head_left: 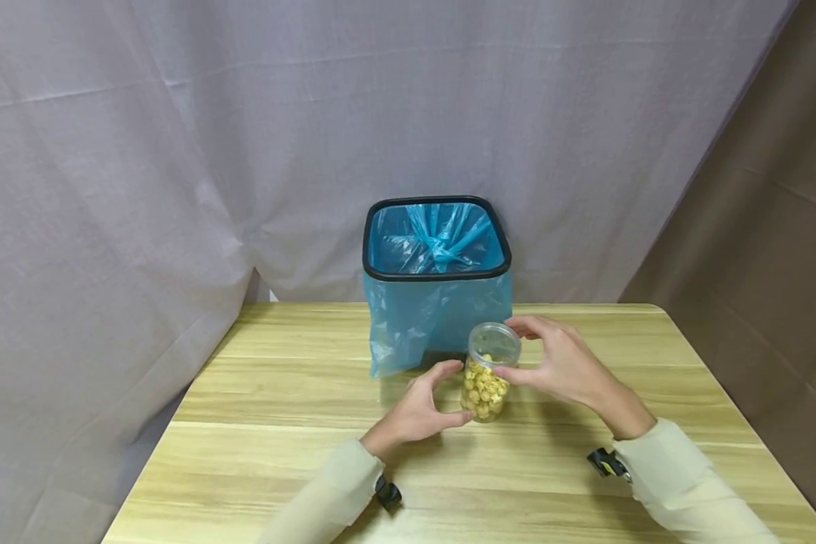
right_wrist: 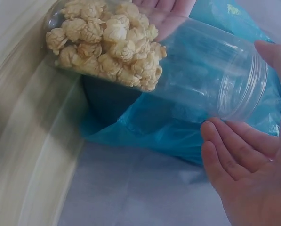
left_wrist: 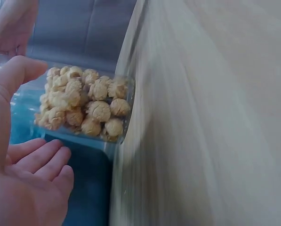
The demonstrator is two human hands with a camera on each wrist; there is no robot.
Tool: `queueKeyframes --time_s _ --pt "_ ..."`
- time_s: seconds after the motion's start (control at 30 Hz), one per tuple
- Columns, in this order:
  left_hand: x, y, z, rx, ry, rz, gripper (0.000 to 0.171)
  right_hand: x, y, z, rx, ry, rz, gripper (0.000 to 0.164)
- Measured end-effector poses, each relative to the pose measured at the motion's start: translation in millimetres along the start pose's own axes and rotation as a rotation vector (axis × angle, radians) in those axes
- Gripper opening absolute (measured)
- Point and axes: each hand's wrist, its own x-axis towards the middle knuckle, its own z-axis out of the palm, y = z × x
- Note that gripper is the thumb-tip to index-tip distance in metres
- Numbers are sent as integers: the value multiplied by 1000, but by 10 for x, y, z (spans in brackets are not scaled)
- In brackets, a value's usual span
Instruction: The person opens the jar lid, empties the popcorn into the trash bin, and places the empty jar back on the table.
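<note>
A clear plastic jar of popcorn [head_left: 484, 387] stands nearly upright on the table, its lower part filled with yellowish popcorn balls [right_wrist: 116, 47] and its upper part see-through. My right hand [head_left: 563, 361] holds the jar by its clear top rim [right_wrist: 244, 84], with the thumb on the near side and the fingertips on the far side. Around the lower part, my left hand [head_left: 418, 408] is spread, thumb in front and fingers behind. Seen from the left wrist, the left thumb [left_wrist: 29, 70] overlaps the jar's side, while the loosely straight fingers [left_wrist: 44, 162] lie beside it.
Behind the jar is a bin with a black rim [head_left: 435, 277], lined with a blue plastic bag [head_left: 415, 321] that hangs over its front. Grey cloth [head_left: 299, 136] drapes behind the wooden table [head_left: 279, 453], and brown cloth [head_left: 755, 211] hangs on the right.
</note>
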Motion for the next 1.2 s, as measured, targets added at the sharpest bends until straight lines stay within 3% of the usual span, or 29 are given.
queueKeyframes --time_s 0.17,0.5,0.77,0.93,1.2 --pt "138 -9 106 -50 20 33 78 38 -37 32 9 5 -13 71" --pt "335 -44 244 -97 53 6 75 86 -54 56 11 -7 -44 75" --pt "437 -26 325 -147 27 0 73 94 -62 74 0 -23 -50 80" --pt "465 -10 348 -195 29 22 72 97 -68 93 2 -6 -67 74" --pt "396 19 331 -175 73 32 66 82 -109 91 5 21 -114 66"
